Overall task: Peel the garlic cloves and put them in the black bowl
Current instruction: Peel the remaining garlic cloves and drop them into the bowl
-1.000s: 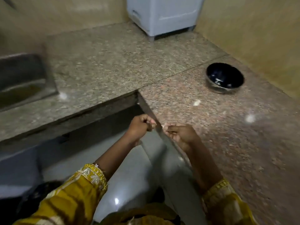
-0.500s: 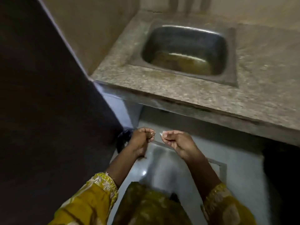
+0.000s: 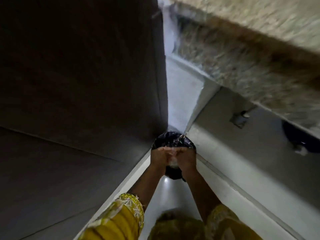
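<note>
My left hand (image 3: 160, 157) and my right hand (image 3: 187, 157) are pressed together low over a black-lined bin (image 3: 173, 138) on the floor. Their fingers point toward each other and meet at the tips, lying fairly straight. Something small and pale, a garlic clove or its peel (image 3: 173, 163), shows between the heels of the hands; which of the two I cannot tell. Pale flecks of skin (image 3: 181, 135) lie on the bin's black liner by its far rim. The black bowl is out of view.
The bin stands in a floor corner between a dark panel (image 3: 78, 75) on the left and a grey cabinet front (image 3: 242, 144) on the right. The granite counter edge (image 3: 259, 49) overhangs at the upper right. A dark round object (image 3: 297, 135) sits under it.
My view has swung left and down from the counter and sink to the floor. My hands have come together from a small gap and now sit over the bin.
</note>
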